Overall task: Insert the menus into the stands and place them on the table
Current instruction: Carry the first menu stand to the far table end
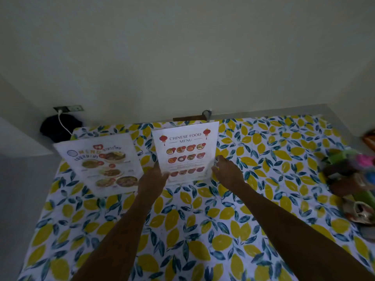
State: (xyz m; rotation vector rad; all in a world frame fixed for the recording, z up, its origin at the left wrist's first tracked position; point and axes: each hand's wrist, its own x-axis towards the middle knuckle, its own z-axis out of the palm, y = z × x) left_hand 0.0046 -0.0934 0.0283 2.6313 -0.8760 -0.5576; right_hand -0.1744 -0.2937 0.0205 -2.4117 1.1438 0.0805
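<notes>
A white Chinese food menu [185, 153] stands upright in a clear stand near the table's far middle. My left hand [154, 177] grips its lower left edge, thumb over the front. My right hand [225, 171] touches its lower right edge with the fingers curled at the side. A second menu with Thai lettering [99, 163] stands tilted in its own stand to the left, apart from both hands.
The table [203, 220] wears a cloth printed with yellow lemons and blue leaves. A blurred heap of colourful objects [353, 179] lies at the right edge. Behind the table are a wall, a socket with a white cable [65, 126] and a dark bundle [58, 126].
</notes>
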